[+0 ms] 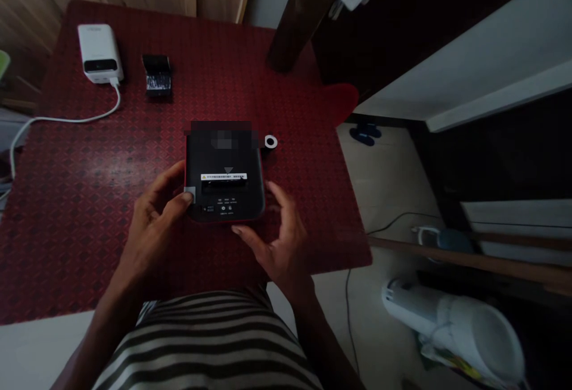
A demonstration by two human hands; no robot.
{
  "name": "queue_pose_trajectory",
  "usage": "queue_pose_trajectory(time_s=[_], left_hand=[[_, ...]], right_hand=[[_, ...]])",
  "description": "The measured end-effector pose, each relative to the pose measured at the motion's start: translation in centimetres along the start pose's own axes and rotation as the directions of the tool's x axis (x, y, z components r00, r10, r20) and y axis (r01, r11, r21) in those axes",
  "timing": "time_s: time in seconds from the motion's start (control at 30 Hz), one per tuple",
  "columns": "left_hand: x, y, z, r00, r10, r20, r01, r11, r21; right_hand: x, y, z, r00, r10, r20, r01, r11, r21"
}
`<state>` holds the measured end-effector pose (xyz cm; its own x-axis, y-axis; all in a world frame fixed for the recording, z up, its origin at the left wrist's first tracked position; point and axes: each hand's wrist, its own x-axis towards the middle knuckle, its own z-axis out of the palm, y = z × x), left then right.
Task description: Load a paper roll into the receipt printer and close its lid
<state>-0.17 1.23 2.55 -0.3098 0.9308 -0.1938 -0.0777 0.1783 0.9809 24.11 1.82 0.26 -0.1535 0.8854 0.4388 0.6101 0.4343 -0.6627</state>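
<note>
A black boxy device (226, 158) with a red lower edge lies on the red patterned table (134, 146). On its top are a slot, a white warning label and small printed icons. My left hand (156, 217) is closed on its left side, the thumb on the top by a small grey tab and the fingers along the edge. Around the lower right corner, my right hand (281, 238) is open, thumb and fingers apart; whether the fingertips touch the device is hard to tell. A small white ring (270, 142) is just right of the device.
A white power bank (100, 53) with a white cable (80, 120) sits at the back left, beside a small black folded item (157, 77). A dark brown post (304, 15) rises at the back. On the floor to the right are slippers (365, 133) and a white cylinder (451, 324).
</note>
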Motion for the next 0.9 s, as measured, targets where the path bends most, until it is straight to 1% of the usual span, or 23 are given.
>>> queue_pose_trajectory(time_s=[0.1,0.2,0.33,0.43,0.67,0.8,0.9], left_hand=[[0.4,0.2,0.0,1.000,-0.002,0.021,0.002,1.000,0.005],[0.6,0.3,0.1,1.000,-0.010,0.018,0.011,1.000,-0.022],[0.6,0.4,0.4,0.999,-0.037,-0.013,0.036,0.998,-0.048],[0.4,0.4,0.5,0.999,-0.033,-0.031,0.032,0.999,-0.024],[0.3,0.7,0.6,0.998,-0.046,-0.039,0.046,0.999,-0.013],[0.4,0.6,0.7,0.998,-0.033,-0.050,0.032,0.999,-0.016],[0.4,0.2,0.8,0.999,-0.015,-0.049,0.015,1.000,0.009]], right_hand=[[-0.7,0.5,1.2,1.000,0.025,0.013,-0.025,1.000,-0.018],[-0.7,0.4,1.7,0.998,0.067,0.009,-0.067,0.998,-0.006],[-0.6,0.4,1.6,0.998,0.057,0.002,-0.057,0.998,0.036],[-0.7,0.7,1.7,0.999,0.041,-0.009,-0.041,0.998,0.041],[-0.7,1.2,1.7,0.999,0.037,-0.015,-0.037,0.998,0.053],[-0.4,1.1,1.6,1.000,0.012,-0.020,-0.011,0.998,0.059],[-0.4,1.0,1.7,0.999,0.034,-0.017,-0.033,0.998,0.056]])
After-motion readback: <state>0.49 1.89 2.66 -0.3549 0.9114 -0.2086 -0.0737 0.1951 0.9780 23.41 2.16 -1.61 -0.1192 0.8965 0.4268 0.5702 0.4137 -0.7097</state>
